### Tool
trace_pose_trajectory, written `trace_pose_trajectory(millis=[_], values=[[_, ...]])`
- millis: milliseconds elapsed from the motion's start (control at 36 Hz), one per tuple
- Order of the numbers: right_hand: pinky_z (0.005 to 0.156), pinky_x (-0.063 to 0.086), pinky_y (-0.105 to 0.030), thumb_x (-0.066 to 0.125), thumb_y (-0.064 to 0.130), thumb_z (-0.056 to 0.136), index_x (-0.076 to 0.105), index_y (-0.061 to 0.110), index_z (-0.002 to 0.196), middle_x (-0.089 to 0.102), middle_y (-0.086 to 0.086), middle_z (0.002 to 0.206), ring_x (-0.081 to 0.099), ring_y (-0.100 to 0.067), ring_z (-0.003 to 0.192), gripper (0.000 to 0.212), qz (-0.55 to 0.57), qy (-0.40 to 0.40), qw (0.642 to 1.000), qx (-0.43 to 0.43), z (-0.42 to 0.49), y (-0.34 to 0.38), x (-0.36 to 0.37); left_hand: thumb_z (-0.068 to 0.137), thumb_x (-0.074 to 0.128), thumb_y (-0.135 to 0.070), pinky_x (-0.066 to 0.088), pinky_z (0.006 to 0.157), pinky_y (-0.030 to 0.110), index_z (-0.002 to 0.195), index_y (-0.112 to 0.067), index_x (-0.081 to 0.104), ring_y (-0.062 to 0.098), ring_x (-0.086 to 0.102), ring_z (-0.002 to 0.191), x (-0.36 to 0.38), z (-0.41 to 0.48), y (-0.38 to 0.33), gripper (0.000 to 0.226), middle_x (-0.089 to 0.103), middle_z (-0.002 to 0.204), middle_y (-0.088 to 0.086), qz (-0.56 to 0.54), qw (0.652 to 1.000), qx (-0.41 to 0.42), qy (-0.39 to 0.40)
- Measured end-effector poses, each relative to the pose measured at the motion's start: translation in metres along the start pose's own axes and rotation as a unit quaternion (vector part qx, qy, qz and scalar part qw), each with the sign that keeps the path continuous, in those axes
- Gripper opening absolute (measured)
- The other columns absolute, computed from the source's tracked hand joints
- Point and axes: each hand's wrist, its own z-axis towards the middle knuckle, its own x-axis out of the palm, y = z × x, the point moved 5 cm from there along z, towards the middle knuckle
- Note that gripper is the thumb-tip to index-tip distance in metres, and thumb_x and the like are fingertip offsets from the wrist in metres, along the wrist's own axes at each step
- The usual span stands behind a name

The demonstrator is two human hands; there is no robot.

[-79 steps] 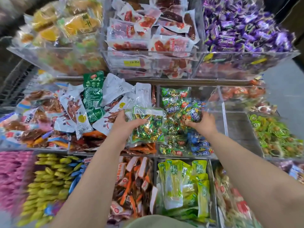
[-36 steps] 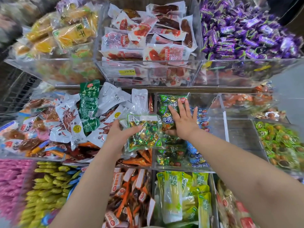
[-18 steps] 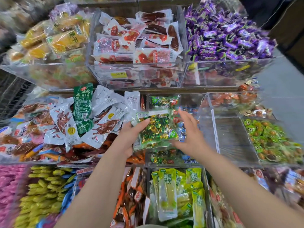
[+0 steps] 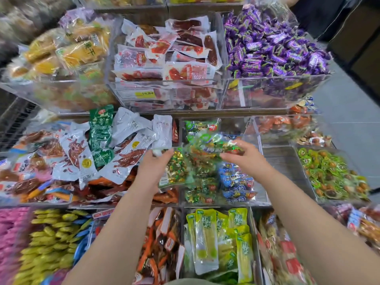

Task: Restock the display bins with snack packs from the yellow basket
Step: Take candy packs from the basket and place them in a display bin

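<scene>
A clear bag of green and gold wrapped candies [image 4: 185, 163] hangs over the middle clear bin [image 4: 265, 179], blurred by motion. My left hand [image 4: 153, 167] grips its left edge and my right hand [image 4: 242, 156] holds its right side. Under the bag, the bin holds green candy packs [image 4: 200, 193] and blue candy packs [image 4: 236, 182]. The yellow basket is out of view.
Clear bins surround the middle one: white and green meat snack packs [image 4: 98, 149] at left, green-wrapped sweets [image 4: 333, 177] at right, purple candies [image 4: 273, 46] and red sausage packs [image 4: 170, 56] above, yellow-green pickle packs [image 4: 218, 243] below. A nearly bare bin [image 4: 285, 161] lies right of my right hand.
My right hand left the packs in the bin and took the bag's right side. Both hands have lifted the bag and swung it rightward over the middle bin.
</scene>
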Motion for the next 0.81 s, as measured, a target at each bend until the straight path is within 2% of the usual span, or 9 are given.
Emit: trace_pose_trajectory(millis=[83,194,250,306,389,500,583,694,806], values=[[0.074,0.056,-0.026,0.080,0.025,0.073,0.062,0.029,0.106,0.069,-0.002,0.097,0.069,-0.014,0.082,0.037,0.021,0.014,0.995,0.093,0.011,-0.034,-0.002,0.084,0.069,-0.045,0.035,0.082,0.038,0.111,-0.021,0.053,0.021,0.049,0.100,-0.019,0.001,-0.007,0.039,0.055,0.112,-0.001,0.021,0.999,0.030,-0.020],[0.067,0.054,-0.025,0.081,0.019,0.072,0.058,0.033,0.092,0.065,0.001,0.088,0.062,-0.015,0.074,0.034,0.051,-0.045,0.989,0.128,0.026,-0.056,0.013,0.084,0.069,-0.042,0.037,0.080,0.035,0.091,-0.027,0.051,0.018,0.052,0.095,-0.027,-0.003,-0.015,0.025,0.055,0.103,-0.004,0.072,0.995,0.064,0.005],[0.059,0.047,-0.016,0.081,0.021,0.072,0.057,0.024,0.104,0.064,0.001,0.091,0.060,-0.011,0.074,0.040,0.065,-0.071,0.988,0.120,0.035,-0.063,0.026,0.085,0.069,-0.044,0.039,0.088,0.037,0.111,-0.023,0.054,0.024,0.049,0.112,-0.026,-0.005,-0.014,0.037,0.052,0.125,0.002,0.104,0.992,0.065,0.010],[0.057,0.040,-0.005,0.083,0.024,0.070,0.050,0.022,0.106,0.056,0.002,0.099,0.056,-0.006,0.080,0.049,0.026,-0.098,0.990,0.101,0.044,-0.064,0.041,0.084,0.068,-0.048,0.036,0.098,0.039,0.137,-0.016,0.045,0.027,0.043,0.128,-0.024,-0.006,-0.011,0.065,0.040,0.147,0.009,0.135,0.989,0.057,0.007],[0.084,0.036,-0.018,0.089,0.033,0.059,0.038,0.017,0.119,0.039,-0.002,0.115,0.044,-0.016,0.102,0.080,-0.085,-0.144,0.982,0.085,0.052,-0.065,0.057,0.083,0.069,-0.049,0.031,0.108,0.042,0.153,-0.013,0.021,0.027,0.034,0.139,-0.021,-0.005,-0.004,0.091,0.030,0.155,0.009,0.120,0.991,0.049,0.022],[0.112,0.026,-0.039,0.094,0.039,0.042,0.009,0.025,0.146,0.023,-0.003,0.146,0.027,-0.023,0.133,0.135,-0.123,-0.108,0.980,0.117,0.050,-0.076,0.072,0.082,0.070,-0.048,0.032,0.103,0.036,0.153,-0.016,0.022,0.023,0.034,0.139,-0.020,-0.003,0.001,0.091,0.031,0.156,0.005,0.111,0.992,0.047,0.031],[0.114,0.020,-0.037,0.091,0.030,0.055,-0.004,0.027,0.149,0.018,0.000,0.152,0.022,-0.021,0.139,0.134,-0.093,-0.103,0.988,0.074,0.054,-0.074,0.073,0.081,0.070,-0.050,0.032,0.106,0.040,0.151,-0.018,0.028,0.023,0.036,0.137,-0.019,-0.001,0.003,0.087,0.035,0.154,0.004,0.115,0.992,0.046,0.037],[0.105,0.016,-0.022,0.089,0.023,0.060,0.000,0.021,0.151,0.026,0.001,0.149,0.029,-0.016,0.135,0.127,-0.084,-0.136,0.986,0.048,0.073,-0.056,0.068,0.080,0.070,-0.051,0.033,0.109,0.045,0.151,-0.021,0.026,0.022,0.034,0.139,-0.018,0.004,0.003,0.088,0.032,0.155,0.002,0.111,0.992,0.040,0.032],[0.112,0.013,-0.028,0.087,0.023,0.063,-0.005,0.022,0.151,0.018,-0.001,0.152,0.019,-0.020,0.140,0.127,-0.104,-0.139,0.984,0.045,0.079,-0.062,0.074,0.081,0.070,-0.049,0.041,0.098,0.040,0.133,-0.022,0.049,0.023,0.046,0.129,-0.015,0.008,-0.003,0.062,0.052,0.137,-0.001,0.108,0.992,0.053,0.032]])
